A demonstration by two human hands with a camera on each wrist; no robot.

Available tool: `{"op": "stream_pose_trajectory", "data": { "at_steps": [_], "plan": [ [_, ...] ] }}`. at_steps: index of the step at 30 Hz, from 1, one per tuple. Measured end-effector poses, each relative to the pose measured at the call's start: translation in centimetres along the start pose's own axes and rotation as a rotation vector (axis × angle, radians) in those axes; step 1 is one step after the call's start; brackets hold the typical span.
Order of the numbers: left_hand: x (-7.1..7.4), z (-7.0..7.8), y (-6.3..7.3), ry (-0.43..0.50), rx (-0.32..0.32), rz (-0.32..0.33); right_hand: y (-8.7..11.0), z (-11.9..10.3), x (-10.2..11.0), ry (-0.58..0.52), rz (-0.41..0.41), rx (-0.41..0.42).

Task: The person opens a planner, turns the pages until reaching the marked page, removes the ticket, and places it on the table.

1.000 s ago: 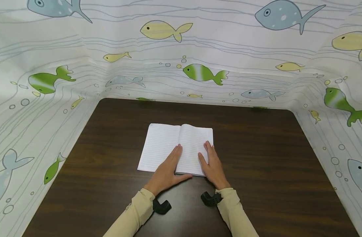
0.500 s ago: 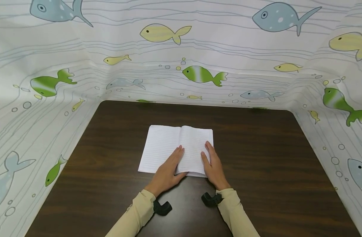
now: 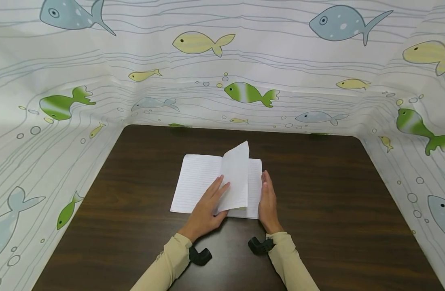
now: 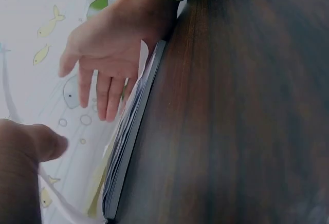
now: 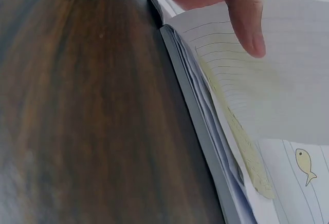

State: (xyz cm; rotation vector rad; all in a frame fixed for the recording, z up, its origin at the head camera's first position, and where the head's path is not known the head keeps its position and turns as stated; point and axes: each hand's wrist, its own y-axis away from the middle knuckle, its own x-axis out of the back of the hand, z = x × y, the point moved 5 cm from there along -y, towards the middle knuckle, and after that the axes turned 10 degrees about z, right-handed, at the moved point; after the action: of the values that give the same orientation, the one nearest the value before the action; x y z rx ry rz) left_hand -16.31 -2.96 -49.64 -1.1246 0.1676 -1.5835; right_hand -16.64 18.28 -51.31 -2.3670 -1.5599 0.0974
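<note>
Long beige sleeves (image 3: 163, 262) end beside curved black wrist cameras (image 3: 200, 257).

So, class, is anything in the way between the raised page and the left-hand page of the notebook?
Yes: the left hand lies over the lower fold, between the raised page and the left-hand page. Nothing visible blocks the upper part; the right hand is at the right edge of the notebook.

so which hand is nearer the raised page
Left. The left hand overlaps the lower inner part of the raised page in the head view; the right hand is beyond that page's free edge, at the right side of the notebook.
</note>
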Motion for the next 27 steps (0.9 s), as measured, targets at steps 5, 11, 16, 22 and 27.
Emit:
{"op": "stream_pose_trajectory", "data": {
  "at_steps": [5, 11, 16, 22, 27],
  "plan": [
    [0.7, 0.4, -0.2, 0.023, -0.052, 0.114, 0.1, 0.1, -0.1, 0.028, -0.004, -0.002],
    [2.1, 1.4, -0.3, -0.076, -0.157, 0.372, 0.0, 0.1, -0.1, 0.088, -0.02, -0.027],
    [2.6, 1.4, -0.2, -0.362, -0.082, 0.496, 0.0, 0.2, -0.2, 0.125, -0.03, -0.038],
    [1.2, 0.2, -0.1, -0.353, 0.056, 0.226, 0.1, 0.2, -0.2, 0.143, -0.022, -0.04],
    [-0.6, -0.2, 0.4, -0.332, 0.1, -0.128, 0.0, 0.1, -0.2, 0.13, -0.013, -0.032]
  ]
}}
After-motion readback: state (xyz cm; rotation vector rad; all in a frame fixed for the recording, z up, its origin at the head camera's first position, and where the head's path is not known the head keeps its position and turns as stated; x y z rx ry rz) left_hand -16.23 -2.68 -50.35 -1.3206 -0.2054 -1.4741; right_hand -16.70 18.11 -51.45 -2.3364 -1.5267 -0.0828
